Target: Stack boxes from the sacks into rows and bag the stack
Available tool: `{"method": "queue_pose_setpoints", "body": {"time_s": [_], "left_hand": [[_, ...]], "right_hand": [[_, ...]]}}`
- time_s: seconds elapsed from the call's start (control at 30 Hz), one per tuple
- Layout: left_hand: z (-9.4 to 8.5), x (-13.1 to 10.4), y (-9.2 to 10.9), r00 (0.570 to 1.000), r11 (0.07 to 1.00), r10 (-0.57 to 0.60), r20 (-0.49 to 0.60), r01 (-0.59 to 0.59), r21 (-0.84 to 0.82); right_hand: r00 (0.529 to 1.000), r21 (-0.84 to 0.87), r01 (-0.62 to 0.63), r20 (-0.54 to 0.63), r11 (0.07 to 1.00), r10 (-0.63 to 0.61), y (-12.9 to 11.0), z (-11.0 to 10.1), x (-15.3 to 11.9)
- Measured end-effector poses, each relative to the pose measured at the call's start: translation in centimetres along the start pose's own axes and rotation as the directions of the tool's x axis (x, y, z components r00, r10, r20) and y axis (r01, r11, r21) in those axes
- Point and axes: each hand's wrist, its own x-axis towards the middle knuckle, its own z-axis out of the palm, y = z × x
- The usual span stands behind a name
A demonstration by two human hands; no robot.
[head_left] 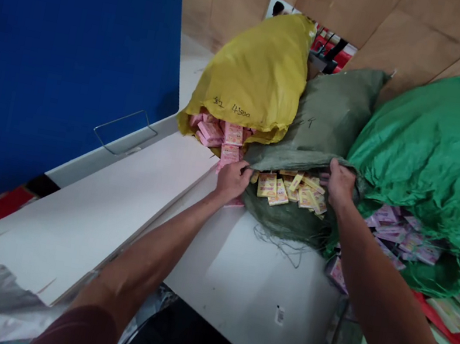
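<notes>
A grey-green woven sack (328, 118) lies on its side in the middle, its mouth facing me. Small yellow boxes (280, 191) show inside the opening. My left hand (233, 179) is closed on the left edge of the sack's mouth, and my right hand (340, 184) grips the upper rim on the right. Between them the rim is stretched out and lifted. Loose threads hang from the lower edge onto the grey-white tabletop (236, 262).
Left of it lies a yellow sack (256, 76) with pink boxes (215, 129) at its mouth. On the right, a green sack (439, 167) holds purple boxes (401, 235). A white board (105, 221) and a blue panel (69, 49) stand at left; a wooden wall (415, 32) is behind.
</notes>
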Motion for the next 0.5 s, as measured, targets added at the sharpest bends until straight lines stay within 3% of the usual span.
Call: {"method": "queue_pose_setpoints", "body": {"time_s": [0.07, 0.13, 0.2, 0.23, 0.3, 0.33, 0.37, 0.43, 0.47, 0.5], "left_hand": [[0.3, -0.4, 0.2, 0.999, 0.999, -0.009, 0.044, 0.007, 0.051], [0.3, -0.5, 0.7, 0.999, 0.995, -0.030, 0.045, 0.026, 0.097], [-0.2, -0.6, 1.5, 0.996, 0.990, -0.031, 0.078, 0.020, 0.140], [-0.6, -0.8, 1.8, 0.992, 0.987, 0.004, 0.130, -0.025, 0.158], [-1.6, -1.1, 2.5, 0.948, 0.968, 0.145, 0.285, -0.195, 0.159], [-2.3, -1.3, 2.8, 0.898, 0.947, 0.230, 0.375, -0.295, 0.126], [-3.1, -1.4, 2.9, 0.838, 0.928, 0.299, 0.457, -0.367, 0.065], [-4.9, -1.1, 2.7, 0.747, 0.926, 0.352, 0.563, -0.366, -0.093], [-5.8, -0.6, 2.4, 0.744, 0.939, 0.336, 0.577, -0.309, -0.149], [-6.7, 0.1, 1.8, 0.770, 0.954, 0.299, 0.563, -0.247, -0.169]], "right_hand": [[0.996, -0.142, -0.005, 0.089, 0.990, 0.018, -0.6, -0.8, -0.8], [0.970, -0.399, 0.085, 0.242, 0.913, 0.015, -2.3, -2.0, -2.3], [0.872, -0.615, 0.263, 0.481, 0.743, 0.089, -4.7, -3.1, -4.7], [0.783, -0.610, 0.358, 0.609, 0.707, 0.129, -6.1, -3.5, -6.3], [0.576, -0.392, 0.457, 0.815, 0.798, 0.071, -8.5, -3.6, -9.4], [0.502, -0.245, 0.456, 0.864, 0.855, -0.020, -9.6, -3.3, -10.8], [0.458, -0.103, 0.429, 0.881, 0.897, -0.118, -10.4, -2.6, -11.8], [0.456, 0.120, 0.319, 0.851, 0.940, -0.262, -11.6, -0.2, -13.0], [0.475, 0.204, 0.240, 0.828, 0.949, -0.298, -11.8, 1.5, -13.0], [0.498, 0.272, 0.149, 0.810, 0.951, -0.310, -11.9, 3.5, -12.7]]}}
